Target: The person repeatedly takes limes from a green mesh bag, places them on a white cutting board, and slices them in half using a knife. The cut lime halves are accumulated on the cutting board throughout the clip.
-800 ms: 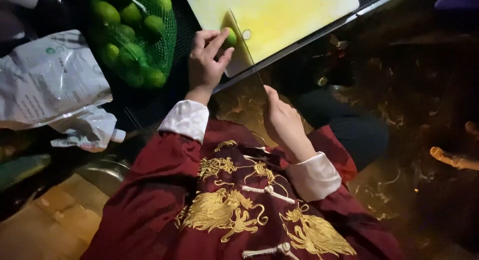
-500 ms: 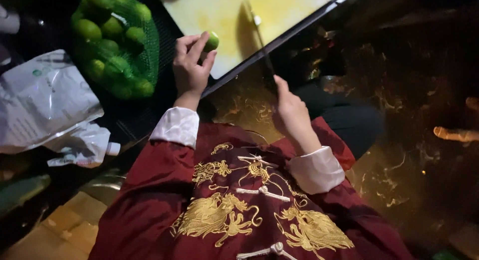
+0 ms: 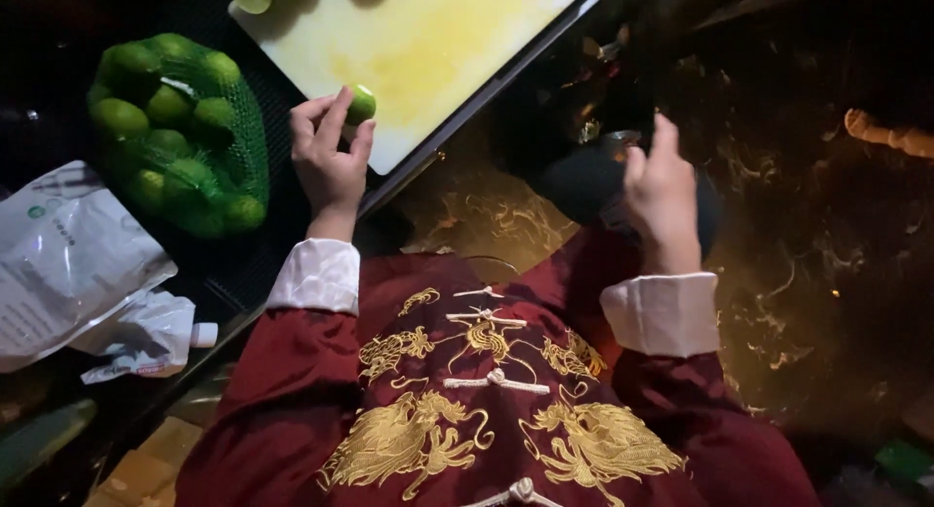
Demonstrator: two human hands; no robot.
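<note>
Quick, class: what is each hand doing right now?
Left hand: closed on a lime at the cutting board.
Right hand: on something dark; grip cannot be told.

The left hand point(image 3: 329, 162) pinches a lime point(image 3: 361, 104) at the cutting board point(image 3: 438, 50) edge, beside a net bag of limes point(image 3: 185, 127); the right hand point(image 3: 662, 191) hangs apart.

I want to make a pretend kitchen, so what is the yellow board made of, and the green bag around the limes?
The cutting board looks like smooth plastic: pale yellow, flat, with an even matte sheen, though dim light leaves it open. The bag looks like thin plastic mesh netting: the limes show through its open green weave. The left hand holds one lime on the board.
</note>
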